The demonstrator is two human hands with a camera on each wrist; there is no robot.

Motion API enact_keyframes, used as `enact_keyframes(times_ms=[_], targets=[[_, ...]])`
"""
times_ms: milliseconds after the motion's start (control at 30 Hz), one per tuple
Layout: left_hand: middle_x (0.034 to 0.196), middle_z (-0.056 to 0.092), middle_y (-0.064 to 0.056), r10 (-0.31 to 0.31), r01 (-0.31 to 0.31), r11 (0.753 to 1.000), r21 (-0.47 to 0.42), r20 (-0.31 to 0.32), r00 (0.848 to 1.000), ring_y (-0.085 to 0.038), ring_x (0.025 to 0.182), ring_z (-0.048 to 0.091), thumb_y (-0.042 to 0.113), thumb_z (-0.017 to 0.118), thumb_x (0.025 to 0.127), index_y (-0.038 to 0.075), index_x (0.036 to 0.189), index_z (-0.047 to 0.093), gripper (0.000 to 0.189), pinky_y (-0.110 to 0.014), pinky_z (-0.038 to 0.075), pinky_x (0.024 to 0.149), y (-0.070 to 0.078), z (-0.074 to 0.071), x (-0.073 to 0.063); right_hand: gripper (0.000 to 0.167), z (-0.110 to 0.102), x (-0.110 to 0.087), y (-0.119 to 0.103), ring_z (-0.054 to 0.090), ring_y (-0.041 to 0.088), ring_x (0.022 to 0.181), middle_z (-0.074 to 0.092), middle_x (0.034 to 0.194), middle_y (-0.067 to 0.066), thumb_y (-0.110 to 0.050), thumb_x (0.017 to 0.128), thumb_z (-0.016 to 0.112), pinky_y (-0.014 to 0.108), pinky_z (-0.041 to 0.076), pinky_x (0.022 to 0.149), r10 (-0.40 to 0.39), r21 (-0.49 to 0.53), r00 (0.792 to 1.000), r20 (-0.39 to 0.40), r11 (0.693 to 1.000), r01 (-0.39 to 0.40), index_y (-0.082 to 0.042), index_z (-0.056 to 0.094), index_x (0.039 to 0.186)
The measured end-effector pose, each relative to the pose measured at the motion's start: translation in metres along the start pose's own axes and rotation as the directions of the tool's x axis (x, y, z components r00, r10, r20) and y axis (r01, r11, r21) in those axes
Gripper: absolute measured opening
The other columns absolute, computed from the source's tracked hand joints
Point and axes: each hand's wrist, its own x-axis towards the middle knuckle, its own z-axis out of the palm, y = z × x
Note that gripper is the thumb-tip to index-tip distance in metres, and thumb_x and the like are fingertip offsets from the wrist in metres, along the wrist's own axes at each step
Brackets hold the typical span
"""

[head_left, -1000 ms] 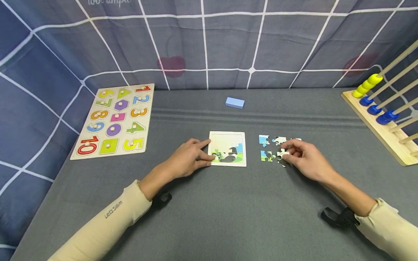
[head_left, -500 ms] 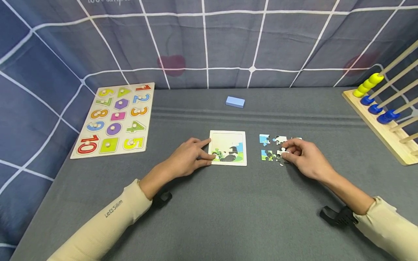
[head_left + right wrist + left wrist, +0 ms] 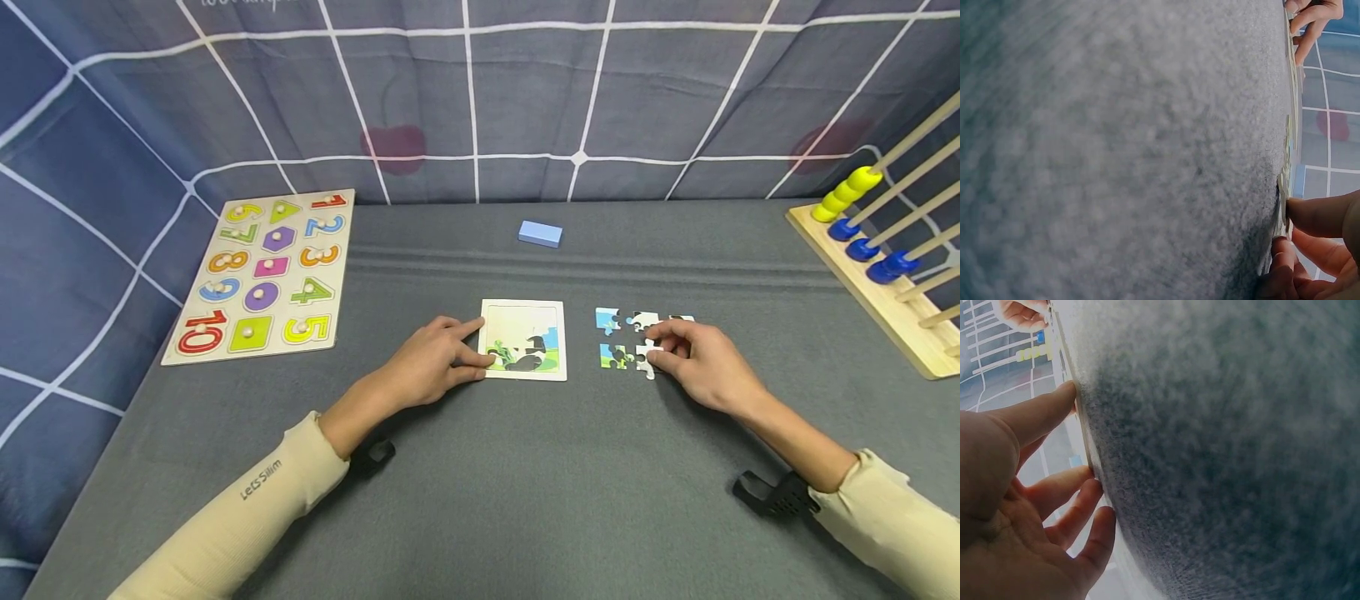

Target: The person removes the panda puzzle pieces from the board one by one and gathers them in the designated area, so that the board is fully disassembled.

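Nearest, beige sleeves (image 3: 225,517) with black wrist mounts (image 3: 373,457) extend over the grey worktop (image 3: 540,500). The left hand (image 3: 423,367) is released, its outstretched fingers touching the left edge of a square puzzle tray (image 3: 517,323). That tray lies flat, its lower part filled by a panda picture (image 3: 528,360), its upper part pale. Apart from it, to the right, the right hand (image 3: 701,367) pinches a mostly white puzzle piece (image 3: 646,364) between thumb and fingers, just beside several loose pieces (image 3: 612,357) lying on the worktop; one is partly hidden behind the hand. Beyond, at the left, a number board (image 3: 337,273) carries coloured numerals and shapes with knobs. At the right stands an abacus (image 3: 876,298) with yellow and blue beads. Farther back lies a small blue block (image 3: 540,234), and behind everything hangs a dark blue cloth (image 3: 528,96) with white grid lines
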Motion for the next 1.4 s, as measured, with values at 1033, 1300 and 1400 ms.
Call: enact_keyframes(times_ms=[1033,1300,1400], targets=[[0.153,0.040,-0.012,-0.018,0.018,1.000,-0.011,-0.002,1.000,-0.030,0.126,0.046,0.024,0.072,0.092,0.021,0.119,0.075,0.027,-0.053,0.038,0.101,0.0007,0.0000,-0.0008,0.027,-0.0012,-0.0023,0.0002,0.047,0.009,0.070,0.058,0.086,0.004,-0.007,0.081,0.080,0.026,0.037,0.063,-0.043,-0.076,0.999,0.016,0.996,0.044,0.002,0.073,0.106],[0.153,0.040,-0.012,-0.016,0.016,1.000,-0.010,-0.003,1.000,-0.031,0.127,0.046,0.024,0.072,0.092,0.020,0.119,0.075,0.028,-0.055,0.037,0.102,0.0006,0.0003,-0.0003,0.033,-0.0016,-0.0033,0.0001,0.047,0.013,0.074,0.060,0.090,0.006,-0.014,0.081,0.081,0.027,0.036,0.065,-0.044,-0.071,0.999,0.030,0.996,0.046,0.000,0.072,0.110],[0.153,0.040,-0.012,-0.016,0.016,1.000,-0.011,-0.003,1.000,-0.031,0.127,0.046,0.024,0.072,0.092,0.020,0.119,0.074,0.028,-0.055,0.037,0.102,0.0006,0.0000,-0.0006,0.034,-0.0013,-0.0033,-0.0007,0.047,0.015,0.075,0.060,0.091,0.006,-0.014,0.080,0.081,0.028,0.036,0.065,-0.042,-0.068,0.999,0.023,0.997,0.043,-0.002,0.073,0.111]])
